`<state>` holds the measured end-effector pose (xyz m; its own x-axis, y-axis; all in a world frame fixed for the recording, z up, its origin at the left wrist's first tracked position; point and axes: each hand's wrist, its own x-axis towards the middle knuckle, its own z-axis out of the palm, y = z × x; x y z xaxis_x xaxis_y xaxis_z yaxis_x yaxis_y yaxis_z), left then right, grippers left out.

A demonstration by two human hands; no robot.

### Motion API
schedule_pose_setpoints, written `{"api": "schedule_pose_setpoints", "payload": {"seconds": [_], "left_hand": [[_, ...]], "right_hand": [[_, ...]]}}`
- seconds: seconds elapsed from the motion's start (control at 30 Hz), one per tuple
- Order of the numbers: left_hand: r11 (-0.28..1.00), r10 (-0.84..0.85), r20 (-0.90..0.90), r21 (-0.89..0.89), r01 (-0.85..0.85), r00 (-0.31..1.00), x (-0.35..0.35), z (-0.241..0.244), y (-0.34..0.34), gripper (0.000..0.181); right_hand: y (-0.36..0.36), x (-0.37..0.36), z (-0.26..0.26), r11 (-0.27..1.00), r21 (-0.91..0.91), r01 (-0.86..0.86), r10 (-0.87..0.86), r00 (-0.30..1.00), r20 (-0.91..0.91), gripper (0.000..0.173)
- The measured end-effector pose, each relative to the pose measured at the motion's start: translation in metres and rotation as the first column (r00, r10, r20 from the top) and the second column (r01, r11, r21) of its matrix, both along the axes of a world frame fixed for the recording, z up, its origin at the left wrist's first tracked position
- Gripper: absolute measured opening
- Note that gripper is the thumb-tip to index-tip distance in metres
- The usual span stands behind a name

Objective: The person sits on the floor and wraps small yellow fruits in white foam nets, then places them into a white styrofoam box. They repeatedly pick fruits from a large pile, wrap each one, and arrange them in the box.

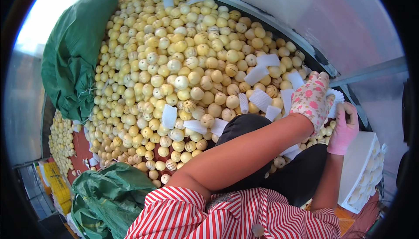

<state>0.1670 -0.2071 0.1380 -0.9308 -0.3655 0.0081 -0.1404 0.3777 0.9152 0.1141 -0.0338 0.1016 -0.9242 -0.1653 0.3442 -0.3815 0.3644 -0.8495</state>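
My left hand (pixel 311 103), in a floral glove, is at the right of the head view, over a heap of pale yellow pepino melons (pixel 199 93), some with dark stripes. Close beside it is my right hand (pixel 345 124), in a pink glove with its fingertips curled. A white foam net sleeve (pixel 336 100) is held between both hands; whether a fruit sits inside it cannot be seen. More foam net sleeves (pixel 261 99) lie flat on the fruit around my knee. My left palm and several fingertips are hidden.
A white foam box (pixel 358 170) with wrapped fruit stands on its side at my right. One green sack (pixel 73 52) leans at the upper left; another (pixel 111 199) lies by my left side. A yellow crate (pixel 57 183) stands at the far left. A sheeted wall (pixel 327 19) borders the heap.
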Motion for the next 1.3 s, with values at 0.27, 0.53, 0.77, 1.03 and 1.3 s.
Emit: {"api": "schedule_pose_setpoints", "payload": {"seconds": [0.27,0.53,0.77,1.03,1.3], "left_hand": [[0.997,-0.071,-0.093,-0.017,0.07,0.993,0.0,-0.003,-0.022,0.031],[0.945,-0.225,-0.081,-0.26,0.198,0.971,0.005,0.001,-0.042,0.029],[0.959,-0.274,0.02,-0.075,0.275,0.962,0.028,-0.021,-0.085,0.036],[0.983,-0.18,-0.004,-0.045,0.179,0.984,0.066,-0.096,-0.127,0.04],[0.632,0.736,0.401,-0.696,-0.342,0.546,0.14,-0.197,-0.312,0.061]], "right_hand": [[-0.032,0.026,0.0,0.892,-0.432,0.135,-0.003,0.956,0.293,0.012],[-0.057,0.044,0.019,0.768,-0.58,0.272,0.153,0.801,0.579,0.02],[-0.089,0.067,-0.012,0.865,-0.474,0.161,0.329,0.532,0.78,0.013],[-0.125,0.09,-0.028,0.895,-0.446,-0.022,0.421,0.371,0.827,0.033],[-0.114,0.085,-0.051,0.868,-0.349,-0.353,0.489,0.483,0.727,0.022]]}}
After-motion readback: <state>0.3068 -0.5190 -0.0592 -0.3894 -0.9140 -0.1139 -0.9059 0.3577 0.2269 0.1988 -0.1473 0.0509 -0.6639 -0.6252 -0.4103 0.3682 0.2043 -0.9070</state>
